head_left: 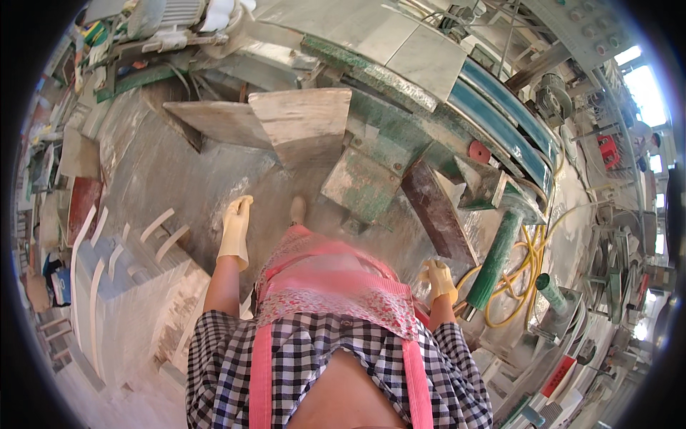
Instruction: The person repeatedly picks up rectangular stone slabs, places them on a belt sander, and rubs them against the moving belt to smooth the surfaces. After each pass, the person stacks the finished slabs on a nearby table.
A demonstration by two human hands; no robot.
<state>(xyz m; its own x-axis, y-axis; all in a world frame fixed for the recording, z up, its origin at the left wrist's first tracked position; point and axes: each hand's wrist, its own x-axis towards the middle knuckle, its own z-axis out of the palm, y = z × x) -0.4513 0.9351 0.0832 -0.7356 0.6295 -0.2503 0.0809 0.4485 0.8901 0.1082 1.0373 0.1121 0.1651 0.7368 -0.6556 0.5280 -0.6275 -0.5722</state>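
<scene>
My left hand [235,227] wears a pale yellow rubber glove and hangs by my side with the fingers stretched out, holding nothing. My right hand [439,279], gloved the same way, hangs low on the right with fingers loosely curled and nothing in it, close to a green cylinder [494,261]. Between them I see my pink apron [325,282] and checked shirt, and one foot [297,209] on the wet grey floor [193,186]. Neither hand touches any stone.
Stone slabs [300,121] lean against a green machine base [361,182]. A dark red slab [436,207] leans to the right. Yellow hose [525,268] coils beside the green cylinder. Cut white stone strips [107,257] stand stacked at the left. Machinery fills the right side.
</scene>
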